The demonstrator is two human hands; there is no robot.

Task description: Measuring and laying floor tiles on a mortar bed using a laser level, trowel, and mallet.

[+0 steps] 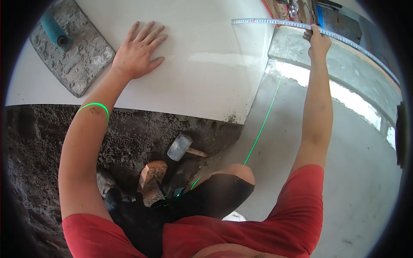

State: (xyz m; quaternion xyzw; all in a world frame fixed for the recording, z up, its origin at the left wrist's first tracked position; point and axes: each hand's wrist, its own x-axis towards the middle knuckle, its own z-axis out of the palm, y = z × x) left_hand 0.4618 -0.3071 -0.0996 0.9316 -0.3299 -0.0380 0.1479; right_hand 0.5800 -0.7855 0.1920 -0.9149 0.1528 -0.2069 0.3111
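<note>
Two hands show: the left hand (140, 51) flat on one large white tile (206, 64), the right hand (319, 42) far right on one measuring tape (275, 22). One mortar-crusted trowel (71, 47) lies at the far left of the tile. Near, on the dark mortar bed (129, 133), lie one rubber mallet (180, 147) and one brick (151, 177). One green laser line (262, 124) crosses the floor.

Left hand (138, 51) lies flat, fingers spread — right hand (318, 42), arm outstretched, closed in a pinching grip.

Bright daylight, floor glare, sharp focus, dark fisheye rim.
</note>
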